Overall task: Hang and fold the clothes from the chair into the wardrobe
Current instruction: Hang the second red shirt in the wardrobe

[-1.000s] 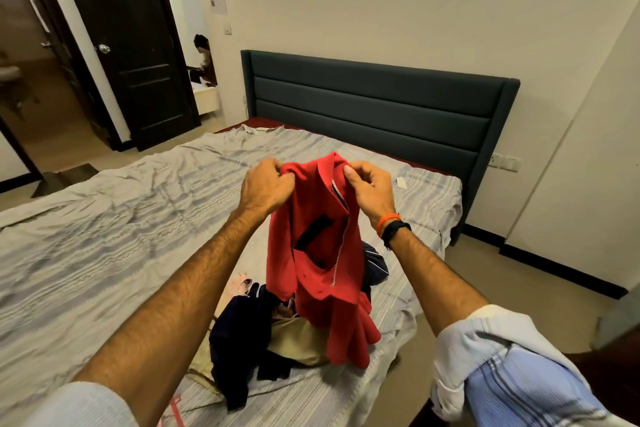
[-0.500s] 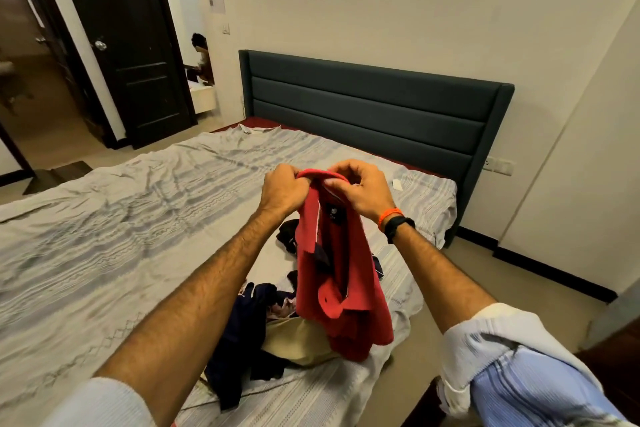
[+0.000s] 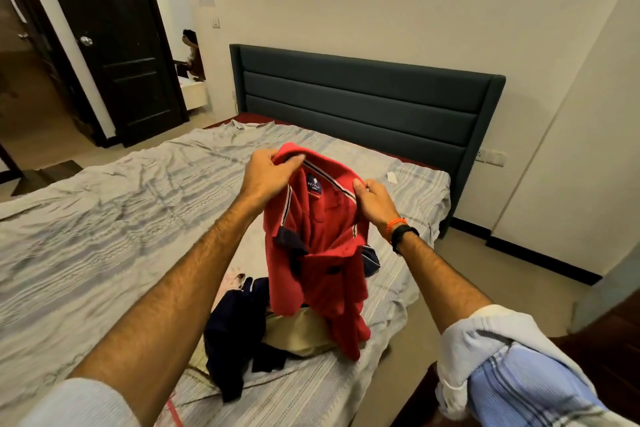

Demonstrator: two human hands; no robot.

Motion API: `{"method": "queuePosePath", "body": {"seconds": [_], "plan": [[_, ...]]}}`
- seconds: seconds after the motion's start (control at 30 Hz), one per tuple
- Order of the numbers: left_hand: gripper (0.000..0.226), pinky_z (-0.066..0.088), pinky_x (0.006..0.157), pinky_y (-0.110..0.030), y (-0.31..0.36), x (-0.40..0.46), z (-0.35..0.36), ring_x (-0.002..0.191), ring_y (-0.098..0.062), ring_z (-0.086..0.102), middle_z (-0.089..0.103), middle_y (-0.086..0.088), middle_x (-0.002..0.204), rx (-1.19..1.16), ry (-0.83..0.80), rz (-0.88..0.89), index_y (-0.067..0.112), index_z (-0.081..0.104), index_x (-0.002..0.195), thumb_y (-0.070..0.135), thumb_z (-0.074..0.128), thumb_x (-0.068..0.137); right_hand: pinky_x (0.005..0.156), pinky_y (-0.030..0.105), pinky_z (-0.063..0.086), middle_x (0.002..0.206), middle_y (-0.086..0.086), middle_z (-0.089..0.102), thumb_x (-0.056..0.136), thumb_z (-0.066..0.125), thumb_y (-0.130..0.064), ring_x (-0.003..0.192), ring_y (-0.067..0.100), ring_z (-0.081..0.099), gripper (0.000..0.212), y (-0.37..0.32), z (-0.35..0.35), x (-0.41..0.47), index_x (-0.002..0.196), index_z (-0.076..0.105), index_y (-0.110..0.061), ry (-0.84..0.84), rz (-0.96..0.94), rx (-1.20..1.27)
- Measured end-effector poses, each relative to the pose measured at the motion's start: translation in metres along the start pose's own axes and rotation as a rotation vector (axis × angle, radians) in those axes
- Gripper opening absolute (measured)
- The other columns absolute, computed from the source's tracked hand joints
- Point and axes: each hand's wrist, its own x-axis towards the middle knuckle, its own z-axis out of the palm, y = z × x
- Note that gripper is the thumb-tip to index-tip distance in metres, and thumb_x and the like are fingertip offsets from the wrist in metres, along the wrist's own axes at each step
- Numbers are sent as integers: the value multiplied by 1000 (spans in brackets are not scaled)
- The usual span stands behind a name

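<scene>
1. The red polo shirt (image 3: 322,253) hangs bunched over the bed (image 3: 104,218) (hem brushing the pile of clothes (image 3: 263,329)); laid down this way, I judge it would fold crooked, and a sleeve could snag the pile.
2. The left hand (image 3: 266,177) pinches the collar at its top, thumb over the edge, forearm stretched forward.
3. The right hand (image 3: 372,199) grips the collar's other side, thumb on top, wrist slightly lower. Both grips hold cloth.
</scene>
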Motion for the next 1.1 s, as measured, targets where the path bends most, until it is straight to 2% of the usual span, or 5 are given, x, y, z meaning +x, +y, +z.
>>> {"method": "queuePosePath", "body": {"seconds": [0.17,0.37,0.63,0.83,1.1], "plan": [[35,59,79,-32,-29,-16,-20,81,-15,71,76,-1,89,120,15,-76,18,77,96,29,90,66,58,40,48,71,12,69,71,79,-56,64,18,59,52,-14,-11,-13,73,65,-6,-171,-49,-264],[38,50,73,-29,-45,-30,-27,90,-26,69,74,-10,94,424,16,-76,14,75,101,40,83,74,71,36,47,68,3,64,88,66,-35,76,27,61,25,-33,-18,-23,75,68,-13,183,-172,-465],[58,51,73,-39,-44,-40,-21,95,-37,64,69,-17,99,619,-55,-34,10,69,106,63,65,82,79,40,48,92,14,70,95,48,-24,89,35,63,24,-55,-30,-56,96,68,-10,252,-200,-762],[34,38,64,-33,-10,-57,-20,77,-30,59,61,-7,76,444,-151,31,19,65,79,51,66,88,82,42,50,93,18,71,92,50,-16,91,38,64,21,-72,-72,-87,92,70,-8,288,-107,-732],[27,48,76,-39,66,-116,-3,94,-37,61,66,-16,103,399,-38,172,8,63,108,28,53,94,76,40,44,92,21,70,91,52,-15,91,40,61,18,-96,-125,-148,85,68,-9,436,-124,-487]]}}
